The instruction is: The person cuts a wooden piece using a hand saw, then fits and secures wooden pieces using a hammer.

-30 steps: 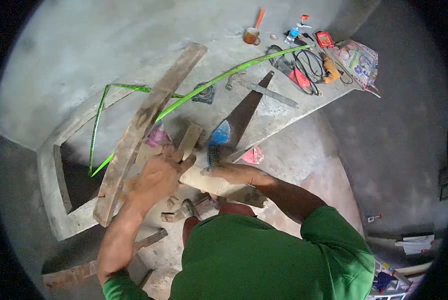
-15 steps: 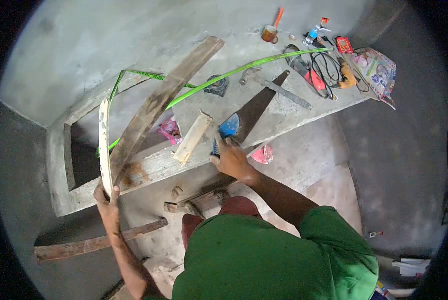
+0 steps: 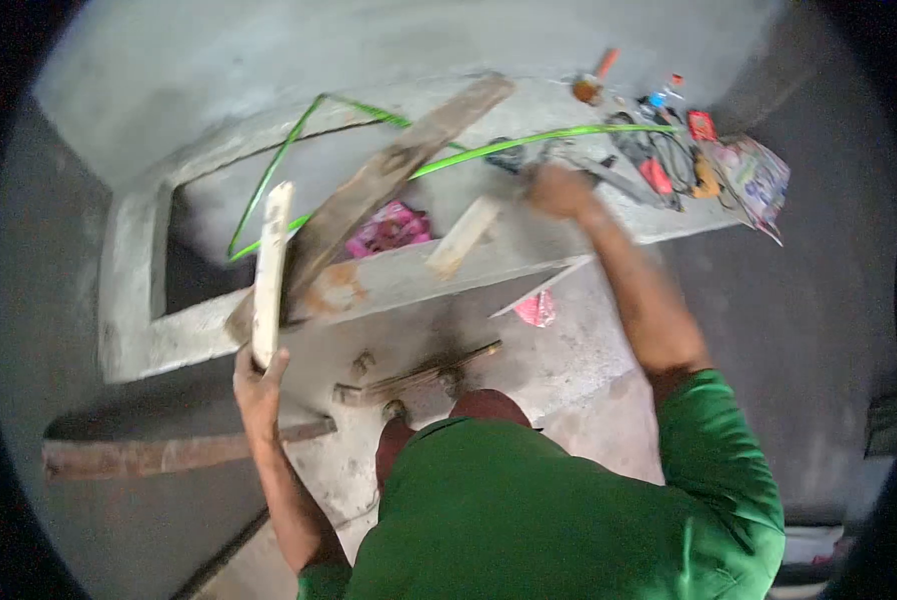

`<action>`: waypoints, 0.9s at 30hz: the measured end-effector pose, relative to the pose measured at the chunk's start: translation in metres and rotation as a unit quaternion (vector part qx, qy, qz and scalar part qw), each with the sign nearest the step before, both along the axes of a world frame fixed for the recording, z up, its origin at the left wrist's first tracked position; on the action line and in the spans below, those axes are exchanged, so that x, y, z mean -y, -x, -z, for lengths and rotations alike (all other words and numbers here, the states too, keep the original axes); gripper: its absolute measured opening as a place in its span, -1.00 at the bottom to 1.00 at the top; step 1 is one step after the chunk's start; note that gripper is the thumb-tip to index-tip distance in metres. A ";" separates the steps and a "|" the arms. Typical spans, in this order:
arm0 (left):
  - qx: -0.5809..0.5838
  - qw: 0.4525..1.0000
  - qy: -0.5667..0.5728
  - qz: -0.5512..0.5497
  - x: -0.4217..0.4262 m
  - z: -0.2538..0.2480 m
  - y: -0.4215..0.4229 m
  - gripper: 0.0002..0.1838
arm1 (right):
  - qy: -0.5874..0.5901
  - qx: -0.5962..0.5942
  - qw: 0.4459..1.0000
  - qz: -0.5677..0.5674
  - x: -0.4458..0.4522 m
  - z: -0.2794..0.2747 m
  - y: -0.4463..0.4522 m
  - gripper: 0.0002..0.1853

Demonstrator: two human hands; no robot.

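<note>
My left hand (image 3: 259,385) grips the lower end of a pale wooden strip (image 3: 271,270), which stands nearly upright beside a long brown board (image 3: 389,165). My right hand (image 3: 559,193) is smeared by motion over the concrete slab, close to the hammer (image 3: 624,185). Its fingers are unclear, and the handsaw cannot be made out clearly around it. A short pale piece of wood (image 3: 466,236) lies on the slab just left of that hand. A bright green tape measure strip (image 3: 549,133) bends across the slab and passes the brown board.
The concrete slab (image 3: 389,275) has a rectangular opening at left, with a pink plastic bag (image 3: 394,228) near it. At the right end lie a red angle grinder (image 3: 656,175), a yellow drill (image 3: 707,178) and a printed bag (image 3: 754,180). Another plank (image 3: 149,455) lies low at left.
My right hand has moved away from the saw handle's earlier spot, up and to the right across the slab. My left hand still holds the wooden strip. The whole view has shifted.
</note>
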State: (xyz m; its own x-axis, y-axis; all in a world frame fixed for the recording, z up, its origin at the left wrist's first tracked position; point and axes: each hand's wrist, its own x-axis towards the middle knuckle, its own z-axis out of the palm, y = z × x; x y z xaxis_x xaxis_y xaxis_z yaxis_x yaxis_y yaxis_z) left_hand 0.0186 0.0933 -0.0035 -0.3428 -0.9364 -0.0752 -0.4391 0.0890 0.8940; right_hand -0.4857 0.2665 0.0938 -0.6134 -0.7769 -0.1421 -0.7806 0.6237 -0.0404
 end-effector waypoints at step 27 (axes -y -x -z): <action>0.045 0.996 0.077 0.002 0.121 0.033 -0.042 -0.48 | 0.141 0.002 0.990 0.003 -0.020 -0.251 -0.125 -0.55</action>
